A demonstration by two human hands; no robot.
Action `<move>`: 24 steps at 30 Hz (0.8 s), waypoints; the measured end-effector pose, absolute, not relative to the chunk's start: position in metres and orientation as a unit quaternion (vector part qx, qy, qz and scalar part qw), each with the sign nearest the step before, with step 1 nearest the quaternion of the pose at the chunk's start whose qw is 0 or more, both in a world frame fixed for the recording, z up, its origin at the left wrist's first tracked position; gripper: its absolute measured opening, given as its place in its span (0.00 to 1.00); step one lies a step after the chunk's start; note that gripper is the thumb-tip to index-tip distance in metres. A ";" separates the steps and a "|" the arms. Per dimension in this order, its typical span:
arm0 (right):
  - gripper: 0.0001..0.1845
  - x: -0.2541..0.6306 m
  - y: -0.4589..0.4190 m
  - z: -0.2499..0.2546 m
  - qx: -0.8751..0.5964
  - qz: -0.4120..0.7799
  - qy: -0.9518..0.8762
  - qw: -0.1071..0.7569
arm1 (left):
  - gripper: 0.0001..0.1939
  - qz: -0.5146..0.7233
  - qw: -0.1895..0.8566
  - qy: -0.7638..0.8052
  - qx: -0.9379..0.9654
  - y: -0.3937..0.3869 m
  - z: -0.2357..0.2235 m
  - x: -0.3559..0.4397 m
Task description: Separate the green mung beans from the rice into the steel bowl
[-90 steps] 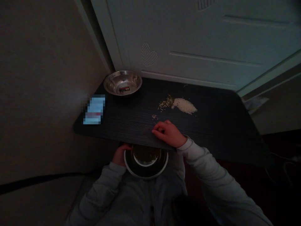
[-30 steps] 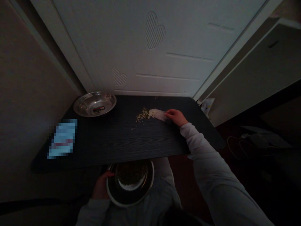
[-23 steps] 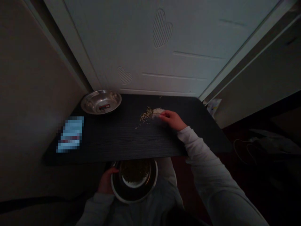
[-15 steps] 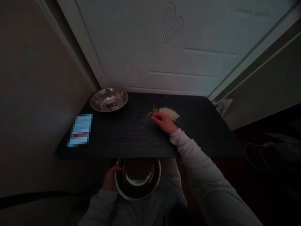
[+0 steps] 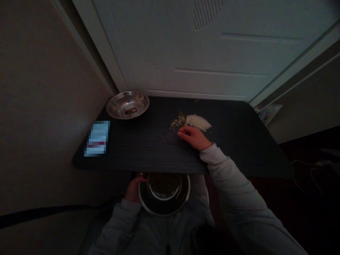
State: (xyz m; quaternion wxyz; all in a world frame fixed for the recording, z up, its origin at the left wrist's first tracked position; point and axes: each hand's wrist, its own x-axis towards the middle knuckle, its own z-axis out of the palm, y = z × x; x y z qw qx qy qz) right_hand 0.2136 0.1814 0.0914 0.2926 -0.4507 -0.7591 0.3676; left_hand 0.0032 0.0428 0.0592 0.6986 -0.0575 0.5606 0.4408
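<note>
My left hand [image 5: 135, 190] grips the left rim of a metal bowl [image 5: 164, 209], held low in front of my lap beneath the table's front edge. Dark greenish grains [image 5: 163, 183] lie in its bottom. Over the dark table, my right hand [image 5: 196, 137] is closed, thumb and fingertips pinched together. Whether anything small is between them cannot be made out. Just beyond it lies a heap of white rice-like grains [image 5: 198, 122]. Left of that heap, greenish grains [image 5: 181, 119] mix with some pale ones. A few loose grains are scattered left of my fingertips.
A second metal bowl [image 5: 128, 103] with a label inside stands at the table's back left. A blurred light-blue item [image 5: 97, 139] lies at the left edge of the dark table [image 5: 138, 152]. A white panel with heart patterns [image 5: 164, 42] rises behind.
The camera view has shifted, so everything sits a little higher and further right. My right hand stays pinched near the grains, and my left still holds the bowl.
</note>
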 end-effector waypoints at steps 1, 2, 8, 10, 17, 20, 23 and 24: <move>0.11 0.214 0.181 0.091 -0.452 0.366 -0.758 0.296 | 0.15 0.445 0.696 0.561 -0.057 0.043 0.060 0.004; 0.11 0.215 0.181 0.091 -0.455 0.363 -0.757 0.299 | 0.15 0.447 0.695 0.561 -0.056 0.042 0.060 0.004; 0.11 0.215 0.178 0.093 -0.448 0.363 -0.765 0.288 | 0.16 0.446 0.691 0.565 -0.056 0.042 0.059 0.006; 0.11 0.213 0.176 0.094 -0.425 0.380 -0.776 0.270 | 0.16 0.445 0.691 0.567 -0.058 0.042 0.058 0.005; 0.11 0.214 0.175 0.095 -0.469 0.333 -0.759 0.305 | 0.17 0.446 0.698 0.557 -0.061 0.041 0.057 0.004; 0.10 0.214 0.176 0.094 -0.481 0.319 -0.756 0.307 | 0.18 0.447 0.700 0.553 -0.061 0.041 0.058 0.004; 0.10 0.213 0.174 0.095 -0.458 0.337 -0.770 0.289 | 0.19 0.451 0.694 0.557 -0.063 0.042 0.058 0.004; 0.10 0.212 0.173 0.096 -0.449 0.345 -0.775 0.282 | 0.19 0.453 0.692 0.559 -0.063 0.042 0.057 0.004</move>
